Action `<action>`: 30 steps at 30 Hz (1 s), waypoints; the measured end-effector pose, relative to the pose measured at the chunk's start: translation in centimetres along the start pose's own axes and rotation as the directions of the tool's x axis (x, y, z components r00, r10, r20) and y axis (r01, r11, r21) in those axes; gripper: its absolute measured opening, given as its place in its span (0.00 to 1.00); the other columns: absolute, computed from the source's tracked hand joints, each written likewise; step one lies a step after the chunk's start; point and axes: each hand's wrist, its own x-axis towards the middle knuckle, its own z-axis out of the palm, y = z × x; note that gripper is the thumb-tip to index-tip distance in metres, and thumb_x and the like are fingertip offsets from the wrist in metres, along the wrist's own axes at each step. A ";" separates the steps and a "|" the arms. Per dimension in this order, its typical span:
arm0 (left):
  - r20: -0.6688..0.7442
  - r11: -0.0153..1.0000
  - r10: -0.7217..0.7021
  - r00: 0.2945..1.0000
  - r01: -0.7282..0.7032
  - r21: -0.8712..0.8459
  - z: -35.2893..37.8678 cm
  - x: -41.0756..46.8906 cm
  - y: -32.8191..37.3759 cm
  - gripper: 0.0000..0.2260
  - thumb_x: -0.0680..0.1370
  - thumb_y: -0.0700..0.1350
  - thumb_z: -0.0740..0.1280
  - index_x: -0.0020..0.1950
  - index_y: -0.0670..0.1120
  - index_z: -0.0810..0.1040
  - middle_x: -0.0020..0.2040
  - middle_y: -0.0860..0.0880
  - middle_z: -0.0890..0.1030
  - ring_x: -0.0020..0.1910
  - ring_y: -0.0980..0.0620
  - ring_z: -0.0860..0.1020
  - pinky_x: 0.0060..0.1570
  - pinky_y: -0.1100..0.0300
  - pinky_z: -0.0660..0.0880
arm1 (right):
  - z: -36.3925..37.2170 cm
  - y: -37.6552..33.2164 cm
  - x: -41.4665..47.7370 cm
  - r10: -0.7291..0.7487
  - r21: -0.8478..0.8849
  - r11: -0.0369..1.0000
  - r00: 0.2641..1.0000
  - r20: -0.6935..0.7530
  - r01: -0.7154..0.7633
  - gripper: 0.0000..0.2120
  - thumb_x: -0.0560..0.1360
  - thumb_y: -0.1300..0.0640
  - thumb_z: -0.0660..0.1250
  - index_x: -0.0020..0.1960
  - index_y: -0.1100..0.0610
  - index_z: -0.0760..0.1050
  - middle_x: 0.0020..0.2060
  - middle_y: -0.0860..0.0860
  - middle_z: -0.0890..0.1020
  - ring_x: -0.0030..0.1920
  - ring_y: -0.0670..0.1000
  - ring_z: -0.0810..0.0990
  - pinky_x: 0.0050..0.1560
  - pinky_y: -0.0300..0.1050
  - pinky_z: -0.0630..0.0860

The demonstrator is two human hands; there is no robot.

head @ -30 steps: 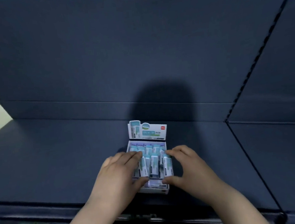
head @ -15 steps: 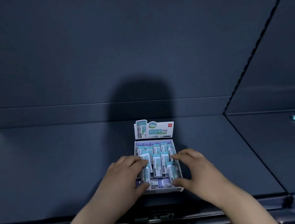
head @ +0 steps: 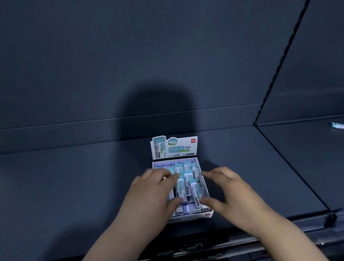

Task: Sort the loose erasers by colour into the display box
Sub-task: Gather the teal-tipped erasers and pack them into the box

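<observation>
A person's left hand [head: 151, 193] and right hand [head: 231, 193] work from either side at a white cardboard display box with an upright printed header card [head: 191, 217]. The box sits on a dark blue-grey padded mat [head: 68, 190] directly ahead, its middle rows packed with teal-and-white sleeved erasers [head: 182, 188] and lilac erasers [head: 193, 207] lining front and back. The hands are apart: the left lies curled over the box's left column, fingers and thumb bracketing the teal ones (whether it pinches any cannot be told). The right is spread and holds nothing, framing the right wall beside one teal eraser that leans askew. The step looks like squaring up the teal rows. It is best done by steadying the light box with the right hand, nudging the leaning eraser upright and pressing gently so neighbours do not pop out. At far right, well apart, lie two small teal items [head: 343, 126], too blurred to name, which may yet need sorting. Against half a second earlier, the left fingers reach farther up the column, and the right fingertips have drawn back from the erasers toward the wall.
</observation>
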 end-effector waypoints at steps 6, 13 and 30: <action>-0.042 0.978 0.178 0.983 -0.172 0.118 1.6 3.5 4.6 0.23 0.61 0.55 0.77 0.52 0.47 0.82 0.43 0.52 0.81 0.43 0.50 0.80 0.40 0.58 0.77 | -0.7 1.4 -0.6 0.014 -0.069 0.998 1.000 -0.028 -0.016 0.27 0.71 0.46 0.68 0.68 0.49 0.67 0.60 0.45 0.71 0.62 0.47 0.69 0.64 0.44 0.68; 0.031 0.972 0.167 0.985 -0.170 0.162 4.8 7.4 11.5 0.23 0.59 0.56 0.77 0.49 0.47 0.83 0.40 0.50 0.81 0.40 0.49 0.80 0.38 0.58 0.77 | -5.5 8.1 -1.8 0.036 -0.228 0.973 0.999 0.005 -0.034 0.28 0.74 0.43 0.64 0.71 0.48 0.63 0.63 0.45 0.69 0.65 0.47 0.66 0.67 0.42 0.64; 0.147 0.995 -0.028 0.989 0.015 0.094 11.7 16.8 31.0 0.24 0.80 0.54 0.56 0.75 0.49 0.58 0.67 0.51 0.68 0.66 0.50 0.64 0.66 0.58 0.59 | -18.3 26.7 -5.5 0.077 -0.269 0.963 0.980 0.182 -0.026 0.27 0.74 0.45 0.64 0.71 0.48 0.62 0.65 0.46 0.68 0.66 0.49 0.65 0.68 0.42 0.62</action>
